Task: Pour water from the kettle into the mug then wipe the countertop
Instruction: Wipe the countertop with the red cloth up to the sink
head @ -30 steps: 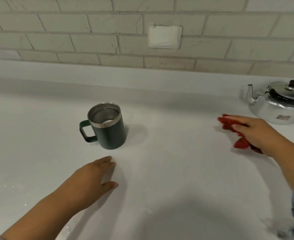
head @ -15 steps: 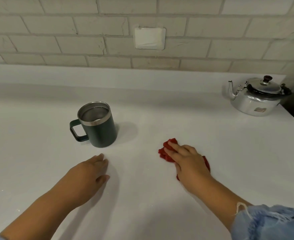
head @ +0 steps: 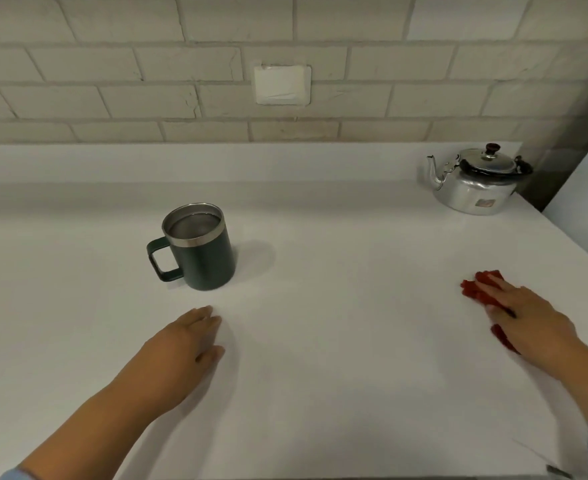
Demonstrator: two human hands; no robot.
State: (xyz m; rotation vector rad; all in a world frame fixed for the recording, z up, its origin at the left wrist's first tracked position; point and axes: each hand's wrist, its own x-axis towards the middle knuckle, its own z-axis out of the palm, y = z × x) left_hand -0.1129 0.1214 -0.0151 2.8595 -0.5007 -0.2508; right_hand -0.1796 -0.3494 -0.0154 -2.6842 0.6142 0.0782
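A dark green mug (head: 204, 252) with a steel rim stands upright on the white countertop (head: 337, 306), handle to the left. A shiny metal kettle (head: 476, 185) sits at the back right, spout pointing left. My right hand (head: 531, 320) presses flat on a red cloth (head: 479, 289) at the right side of the counter, well in front of the kettle. My left hand (head: 178, 348) rests palm down on the counter just in front of the mug, holding nothing.
A pale brick wall rises behind the counter, with a white cover plate (head: 282, 84) on it. The counter's right edge (head: 562, 237) runs diagonally past the kettle. A dark wall corner stands behind the kettle.
My right hand slid the red cloth from the right to the counter's middle and back to the right. My left hand stayed in place by the mug.
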